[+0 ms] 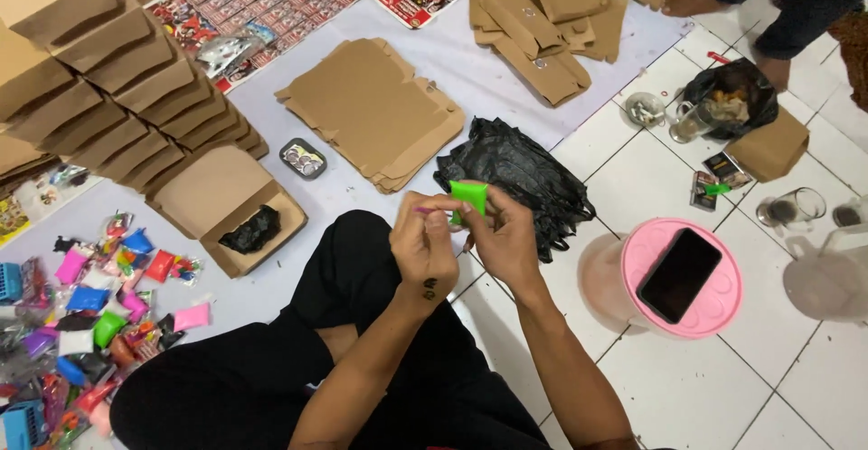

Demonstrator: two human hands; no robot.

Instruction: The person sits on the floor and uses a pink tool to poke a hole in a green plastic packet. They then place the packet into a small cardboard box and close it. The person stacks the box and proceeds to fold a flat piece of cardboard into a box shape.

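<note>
My left hand [423, 242] and my right hand [503, 237] meet in front of me above my knee, both pinching a small bright green packet [470, 197]. The fingers of both hands close on its edges. Below the hands my crossed legs in black trousers [344, 323] fill the lower middle. An open brown cardboard box [226, 210] with a black bag inside lies on the floor to the left. A heap of small colourful packets [90, 314] lies at the far left.
A stack of flat brown box blanks [375, 111], folded boxes in rows [108, 79], a pile of black plastic bags [524, 179], a pink-lidded tub carrying a phone [678, 278], glasses [796, 208], and another person's feet [692, 2] at top right.
</note>
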